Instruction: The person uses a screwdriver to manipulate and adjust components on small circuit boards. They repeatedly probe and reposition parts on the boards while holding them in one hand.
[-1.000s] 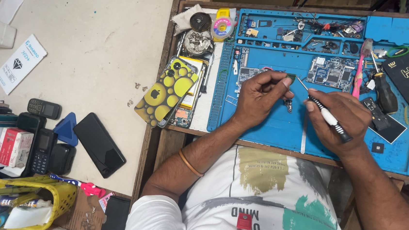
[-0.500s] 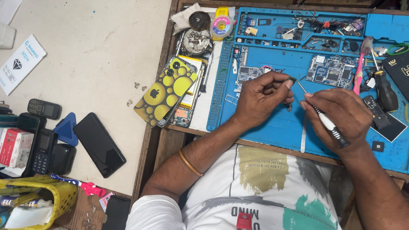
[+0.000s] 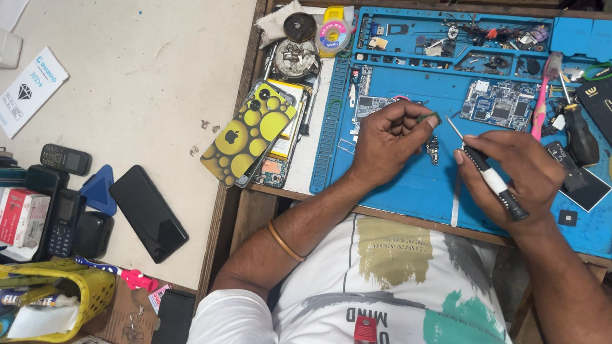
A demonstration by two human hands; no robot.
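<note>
Left hand [image 3: 389, 142] shifted slightly toward the near edge of the blue mat [image 3: 423, 184], fingertips now pinching a small green-tinted part above the small dark component [image 3: 433, 149]. Right hand [image 3: 520, 170] drawn in closer to the left, nearly touching. Screwdriver [image 3: 488, 176] re-angled, tip raised and brought up just beside the left fingertips, previously lower and further off.

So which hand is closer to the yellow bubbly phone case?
Left. The left hand is just right of the yellow phone case, on the blue mat. The right hand, holding a screwdriver, is farther right.
</note>
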